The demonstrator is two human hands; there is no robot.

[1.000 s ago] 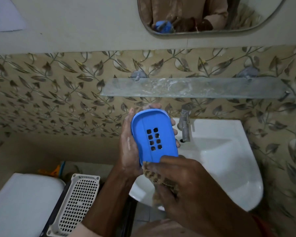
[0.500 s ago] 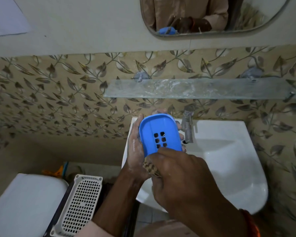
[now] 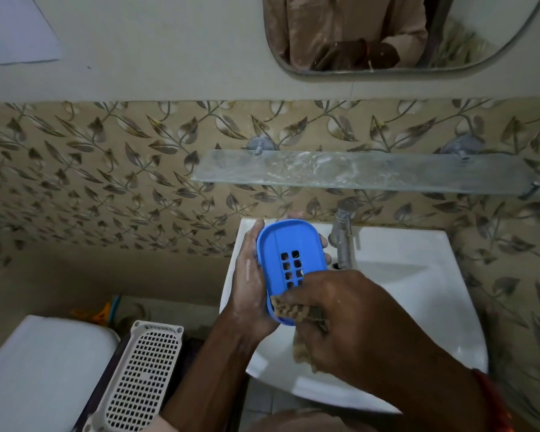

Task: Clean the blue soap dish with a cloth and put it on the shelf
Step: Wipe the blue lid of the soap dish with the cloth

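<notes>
Mostly the far wall (image 3: 75, 182) fills the view, covered with beige tiles that carry a pattern of brown leaves and thin stems; above them the wall is plain and pale. A white ceramic sink (image 3: 418, 291) with a smooth, glossy, rounded rim stands below on the right. Over it a long flat glass shelf (image 3: 371, 173), cloudy with streaks, hangs on two round metal holders. A mirror (image 3: 387, 32) with a curved edge is at the top. On the near left lies a smooth white lid (image 3: 38, 369), and beside it a pale plastic basket (image 3: 144, 378) with a grid of small square holes. A dull metal tap (image 3: 343, 235) rises at the far edge of the sink.

Over the sink's left part, the left hand (image 3: 250, 294) holds the blue soap dish (image 3: 289, 263), its fingers curled around the far edge. The dish is an oval of smooth plastic, tilted, with two columns of small square drain holes. The right hand (image 3: 356, 316) grips a brown, rough woven cloth (image 3: 290, 310) and presses it on the near end of the dish.
</notes>
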